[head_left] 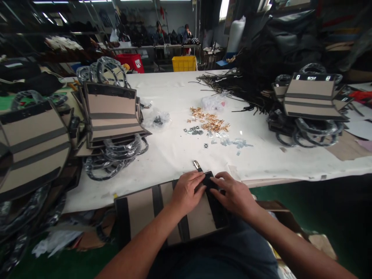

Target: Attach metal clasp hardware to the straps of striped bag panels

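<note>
A flat beige-and-black panel (142,209) lies across my lap and against the table's front edge. My left hand (188,192) rests on its black end strip, fingers close together near a small black tab with a metal piece (197,165) that sticks out past the strip. On the strip's right side, my right hand (232,192) presses with thumb and forefinger near the edge; whatever is between them is too small to make out. Beyond the hands lie gold-coloured metal parts (215,124), dark small plates (194,130) and silvery plates (236,142).
Stacked panels with plastic-wrapped handles stand at the left (112,104) and right (310,93) of the white table (171,155). Black strips (232,87) lie at the back. A yellow crate (184,64), a red crate (132,62) and two people are farther away.
</note>
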### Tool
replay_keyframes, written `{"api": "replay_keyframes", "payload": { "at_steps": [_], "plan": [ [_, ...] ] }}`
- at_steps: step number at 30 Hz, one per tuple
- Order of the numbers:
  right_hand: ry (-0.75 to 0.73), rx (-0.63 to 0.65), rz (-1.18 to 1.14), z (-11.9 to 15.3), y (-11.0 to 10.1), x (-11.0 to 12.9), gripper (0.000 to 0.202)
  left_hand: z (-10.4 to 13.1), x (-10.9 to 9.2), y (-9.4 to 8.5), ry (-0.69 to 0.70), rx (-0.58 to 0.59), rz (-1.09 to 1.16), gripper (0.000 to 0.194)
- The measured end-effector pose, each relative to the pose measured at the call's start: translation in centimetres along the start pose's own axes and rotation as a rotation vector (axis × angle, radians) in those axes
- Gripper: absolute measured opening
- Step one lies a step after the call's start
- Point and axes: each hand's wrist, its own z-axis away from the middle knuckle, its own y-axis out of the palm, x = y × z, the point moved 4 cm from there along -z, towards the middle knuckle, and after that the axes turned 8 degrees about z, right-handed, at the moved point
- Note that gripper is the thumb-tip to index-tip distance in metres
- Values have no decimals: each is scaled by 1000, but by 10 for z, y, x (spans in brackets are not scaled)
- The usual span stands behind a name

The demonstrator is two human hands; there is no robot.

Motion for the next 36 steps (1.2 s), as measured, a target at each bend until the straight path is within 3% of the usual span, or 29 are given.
{"api": "replay_keyframes", "payload": {
  "at_steps": [3, 9, 14, 22, 36],
  "plan": [
    [-37, 19, 133, -8, 18, -1, 42, 2, -1, 1, 25, -16, -11, 36],
    [-55, -63, 165, -1, 21, -5, 40, 17, -15, 1, 44, -65, -174, 30],
    [-65, -108, 186, 4, 28, -2, 43, 29, -19, 4, -25, 37, -258, 44],
    [-35, 69, 203, -17, 21, 4, 45, 14, -13, -3, -102, 165, -210, 51],
    [-87, 75, 118, -19, 26, 3, 51, 16, 3, 0, -14, 99, -274, 48]
  ]
}}
